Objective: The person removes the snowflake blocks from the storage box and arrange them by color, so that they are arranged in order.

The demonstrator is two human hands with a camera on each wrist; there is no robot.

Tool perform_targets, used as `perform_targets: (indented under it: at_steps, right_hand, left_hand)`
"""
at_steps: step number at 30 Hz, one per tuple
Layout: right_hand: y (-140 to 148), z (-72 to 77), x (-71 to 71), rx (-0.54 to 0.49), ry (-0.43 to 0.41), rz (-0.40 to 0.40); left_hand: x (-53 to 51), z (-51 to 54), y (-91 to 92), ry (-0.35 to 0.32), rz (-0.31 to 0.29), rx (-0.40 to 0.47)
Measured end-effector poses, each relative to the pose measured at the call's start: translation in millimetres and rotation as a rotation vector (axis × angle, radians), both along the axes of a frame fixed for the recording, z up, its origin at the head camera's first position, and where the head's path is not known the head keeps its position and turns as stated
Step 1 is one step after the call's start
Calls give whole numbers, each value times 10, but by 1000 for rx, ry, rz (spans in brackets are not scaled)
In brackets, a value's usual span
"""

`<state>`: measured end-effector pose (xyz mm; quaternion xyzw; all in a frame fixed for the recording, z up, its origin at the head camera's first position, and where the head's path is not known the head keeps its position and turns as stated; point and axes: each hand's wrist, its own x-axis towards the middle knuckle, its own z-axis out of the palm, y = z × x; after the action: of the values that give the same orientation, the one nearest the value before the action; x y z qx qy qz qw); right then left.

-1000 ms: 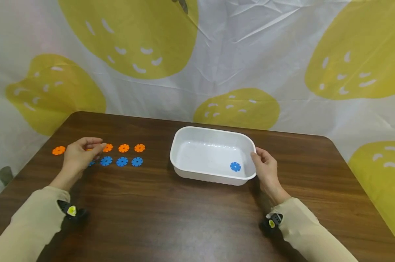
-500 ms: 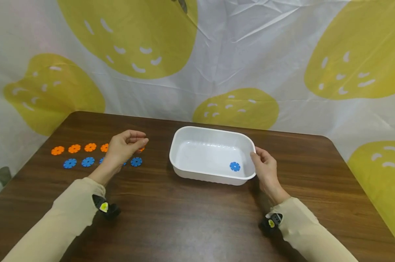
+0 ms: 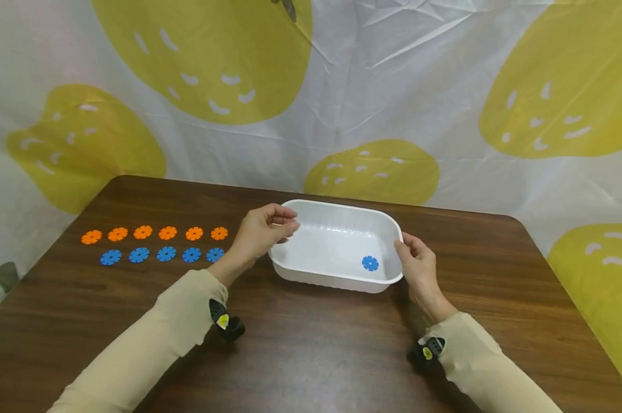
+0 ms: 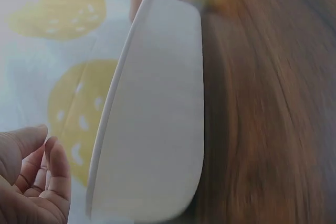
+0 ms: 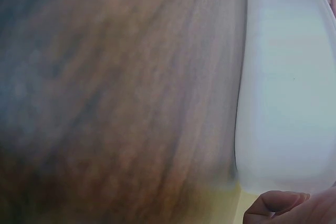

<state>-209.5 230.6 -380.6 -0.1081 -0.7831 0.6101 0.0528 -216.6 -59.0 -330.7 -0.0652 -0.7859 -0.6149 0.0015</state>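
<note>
A white rectangular plastic tub [image 3: 336,275] stands on the table, with one blue notched disc [image 3: 370,263] lying inside near its right front corner. My right hand [image 3: 419,269] grips the tub's right rim, thumb on top and fingers outside. At the opposite end, my left hand [image 3: 261,232] hovers over the left rim with loosely bent fingers. Its thumb and fingers [image 4: 59,177] come close together in the left wrist view, beside the tub's wall [image 4: 152,103], and nothing shows between them. The right wrist view shows the tub's outer side [image 5: 289,87] above curled fingers [image 5: 275,203].
Left of the tub lie two rows of flat notched discs: several orange discs [image 3: 143,232] behind and several blue discs [image 3: 139,255] in front. The brown wooden table [image 3: 311,355] ends at a hanging cloth [image 3: 228,155] with yellow fruit prints.
My left hand has travelled right, from above the disc rows to the tub's left rim, uncovering the discs. The right hand and the tub have stayed in place.
</note>
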Motion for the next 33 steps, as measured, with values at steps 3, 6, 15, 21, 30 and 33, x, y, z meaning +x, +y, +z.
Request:
perform_targets:
  at_steps: [3, 6, 15, 21, 30, 33]
  right_hand:
    - [-2, 2, -4, 1, -7, -4]
    - [-2, 2, 0, 1, -6, -9]
    - [0, 0, 3, -11, 22, -14]
    - [-11, -11, 4, -14, 29, -10]
    - [-14, -20, 7, -25, 49, -12]
    - [-10, -23, 9, -26, 51, -13]
  left_hand:
    - [-21, -10, 142, -2, -24, -13]
    - [-37, -29, 266, 13, -50, -19]
    - [-84, -77, 619, -1, -129, -48]
    - [-112, -129, 823, -14, -159, -103]
    - [-156, -179, 1051, -10, -193, -207]
    - [-176, -198, 1118, -16, -204, -233]
